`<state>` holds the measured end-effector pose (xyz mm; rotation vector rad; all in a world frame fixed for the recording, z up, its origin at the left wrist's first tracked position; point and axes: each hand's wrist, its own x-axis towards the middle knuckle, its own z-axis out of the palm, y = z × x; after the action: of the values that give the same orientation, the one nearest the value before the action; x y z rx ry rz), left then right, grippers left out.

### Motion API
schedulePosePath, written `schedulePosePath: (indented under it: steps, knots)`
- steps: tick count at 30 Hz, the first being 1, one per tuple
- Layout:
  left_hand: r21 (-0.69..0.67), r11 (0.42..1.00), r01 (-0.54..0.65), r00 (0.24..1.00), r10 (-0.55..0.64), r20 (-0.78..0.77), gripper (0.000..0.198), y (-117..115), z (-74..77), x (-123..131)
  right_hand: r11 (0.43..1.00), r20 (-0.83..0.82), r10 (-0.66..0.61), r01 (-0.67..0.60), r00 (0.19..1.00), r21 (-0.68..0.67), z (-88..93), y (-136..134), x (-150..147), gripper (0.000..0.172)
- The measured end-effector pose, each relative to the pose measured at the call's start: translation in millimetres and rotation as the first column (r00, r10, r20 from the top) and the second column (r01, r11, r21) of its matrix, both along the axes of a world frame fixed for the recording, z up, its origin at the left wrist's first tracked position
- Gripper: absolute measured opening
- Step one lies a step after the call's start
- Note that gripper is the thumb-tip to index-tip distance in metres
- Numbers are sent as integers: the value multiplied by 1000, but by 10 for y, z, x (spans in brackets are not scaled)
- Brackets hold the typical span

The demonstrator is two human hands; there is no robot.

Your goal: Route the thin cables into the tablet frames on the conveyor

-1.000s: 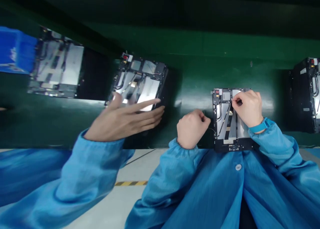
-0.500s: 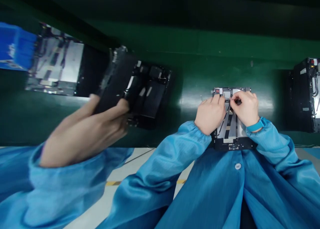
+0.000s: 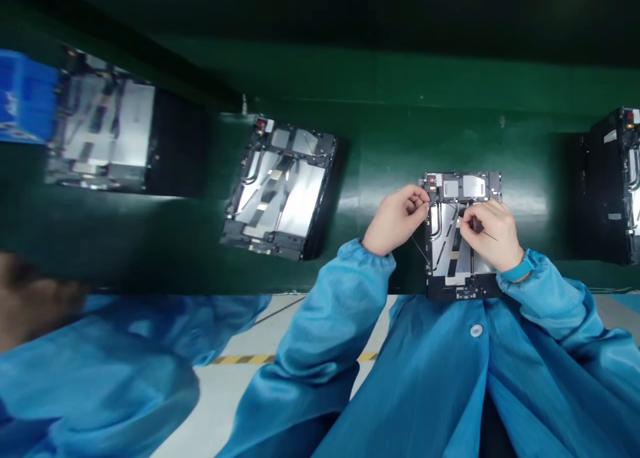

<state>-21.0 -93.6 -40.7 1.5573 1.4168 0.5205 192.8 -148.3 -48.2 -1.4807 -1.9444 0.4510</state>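
Note:
An opened tablet-like device (image 3: 487,261) with a silvery inner plate, dark strips and black borders lies in front of me on the green bench. At its upper left corner, my left hand (image 3: 397,218) is closed in a pinch on a thin black wire (image 3: 420,250), a loose length of which hangs below the fingers. Over the middle of the device, my right hand (image 3: 493,231) pinches with thumb and forefinger; a thin dark wire end crosses the hand. The exact grip points are too small to make out.
Another opened device (image 3: 305,185) lies tilted on the green bench (image 3: 380,171) to the left. Farther left are one more device (image 3: 135,125) and a blue bin (image 3: 35,98). A stack of devices (image 3: 603,191) stands at right. A co-worker's blurred hand (image 3: 35,305) is at the left edge.
My left hand has shifted left to the device's corner; my right hand has moved slightly down. The co-worker's hand has withdrawn left, and the neighbouring device now lies with its silvery inside showing.

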Motion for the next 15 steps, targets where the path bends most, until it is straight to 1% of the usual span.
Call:
schedulePosePath:
  steps: [2, 5, 11, 15]
  knots:
    - [-68, 997, 32, 991, -22, 135, 7, 48, -48, -62, 1000, -26, 24, -24, 999, -5, -17, -12, 15, 17]
    - [-148, 986, 78, 969, -40, 244, 12, 113, -69, -120, 999, -35, 27, -28, 999, -23, -29, -20, 31, 17]
    - [-225, 970, 91, 961, -26, 275, 17, 177, -69, -165, 999, -37, 31, -32, 999, -27, -32, -22, 40, 16]
    - [-240, 969, 53, 963, 14, 270, 17, 133, -72, -131, 998, -20, 27, -28, 999, -54, -29, -27, 42, 15]
